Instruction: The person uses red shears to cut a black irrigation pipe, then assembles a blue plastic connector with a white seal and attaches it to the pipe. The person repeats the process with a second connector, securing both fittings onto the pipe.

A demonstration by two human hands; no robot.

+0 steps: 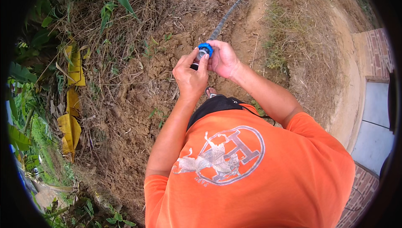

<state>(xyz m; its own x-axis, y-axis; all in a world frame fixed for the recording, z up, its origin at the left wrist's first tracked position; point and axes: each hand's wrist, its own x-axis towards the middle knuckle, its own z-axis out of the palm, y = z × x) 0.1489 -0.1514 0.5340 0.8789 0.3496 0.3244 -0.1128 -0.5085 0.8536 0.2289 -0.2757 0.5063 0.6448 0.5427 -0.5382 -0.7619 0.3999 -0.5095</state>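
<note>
Fitting [204, 48]: left hand [191, 75] pinching, right hand [225, 61] cupped.

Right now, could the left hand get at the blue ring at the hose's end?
Probably yes: the left hand has its fingers close beside the blue ring, with nothing visible blocking them on that side. The right hand crowds its other side, so only part looks free.

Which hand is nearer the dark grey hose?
The right hand: it sits right by where the hose reaches the blue ring nut. The left hand is lower left, farther from the hose.
</note>
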